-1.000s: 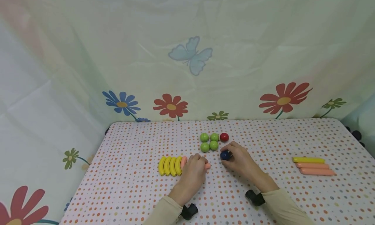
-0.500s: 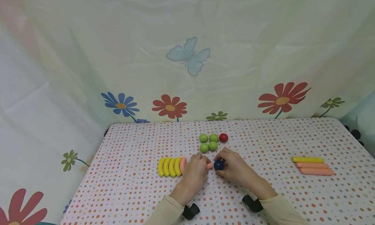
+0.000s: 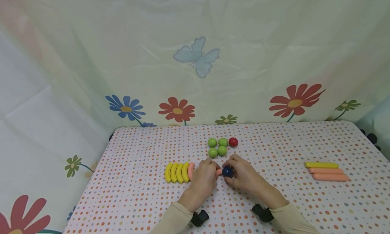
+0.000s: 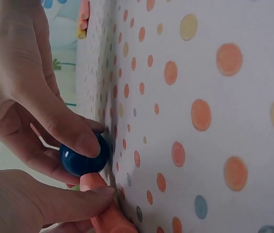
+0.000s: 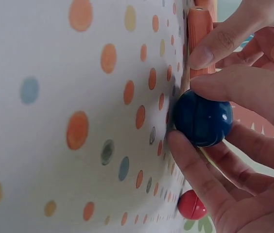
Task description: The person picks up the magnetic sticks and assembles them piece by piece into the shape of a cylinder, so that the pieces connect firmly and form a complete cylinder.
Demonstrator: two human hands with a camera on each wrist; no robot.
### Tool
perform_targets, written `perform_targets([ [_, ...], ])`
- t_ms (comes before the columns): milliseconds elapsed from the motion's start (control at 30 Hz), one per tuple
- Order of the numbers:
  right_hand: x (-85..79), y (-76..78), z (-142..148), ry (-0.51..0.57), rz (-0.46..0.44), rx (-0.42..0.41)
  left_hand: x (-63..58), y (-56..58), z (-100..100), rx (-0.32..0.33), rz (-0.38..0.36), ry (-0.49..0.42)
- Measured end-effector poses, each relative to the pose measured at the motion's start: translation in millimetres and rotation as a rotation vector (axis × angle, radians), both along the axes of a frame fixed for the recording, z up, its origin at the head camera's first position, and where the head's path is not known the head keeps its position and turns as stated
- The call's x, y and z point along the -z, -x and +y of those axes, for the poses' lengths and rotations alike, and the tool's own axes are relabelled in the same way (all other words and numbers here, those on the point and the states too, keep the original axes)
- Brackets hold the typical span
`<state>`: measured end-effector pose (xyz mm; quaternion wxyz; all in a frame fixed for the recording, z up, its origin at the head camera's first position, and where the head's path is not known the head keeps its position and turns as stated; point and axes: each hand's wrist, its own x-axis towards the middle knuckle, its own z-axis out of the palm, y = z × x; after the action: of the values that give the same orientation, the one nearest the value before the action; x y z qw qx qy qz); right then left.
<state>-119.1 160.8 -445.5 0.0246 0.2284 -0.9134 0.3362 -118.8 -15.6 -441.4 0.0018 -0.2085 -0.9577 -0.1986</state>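
My left hand (image 3: 202, 178) pinches a salmon-coloured stick (image 4: 111, 219) between thumb and fingers; in the head view only its right end shows. A glossy dark blue ball (image 3: 227, 172) is gripped by my right hand (image 3: 245, 174), thumb and fingertips around it. Both wrist views show the ball (image 5: 203, 119) at the stick's end, low over the table; they appear to touch. Just left of my left hand lies a row of several curved yellow pieces (image 3: 177, 173), like bananas, with a curved salmon piece (image 3: 190, 171) at its right end.
Behind the hands sit several green balls (image 3: 213, 153) in a cluster, beside a red ball (image 3: 233, 142). To the right lie a straight yellow stick (image 3: 321, 165) and two salmon sticks (image 3: 330, 177), side by side. A dotted cloth covers the table (image 3: 137, 200); a printed curtain (image 3: 250, 58) hangs behind.
My right hand has brought the blue ball left and toward me, up to the end of the salmon stick. My left hand has shifted slightly right, still holding the stick.
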Motion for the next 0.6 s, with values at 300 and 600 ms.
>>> perform_targets([
  [300, 0.1, 0.5, 0.4, 0.005, -0.006, -0.029, 0.4, 0.8, 0.4, 0.011, 0.014, 0.009],
  [600, -2.7, -3.1, 17.4, 0.004, -0.061, 0.032, 3.0, 0.0, 1.4, 0.056, 0.004, -0.084],
])
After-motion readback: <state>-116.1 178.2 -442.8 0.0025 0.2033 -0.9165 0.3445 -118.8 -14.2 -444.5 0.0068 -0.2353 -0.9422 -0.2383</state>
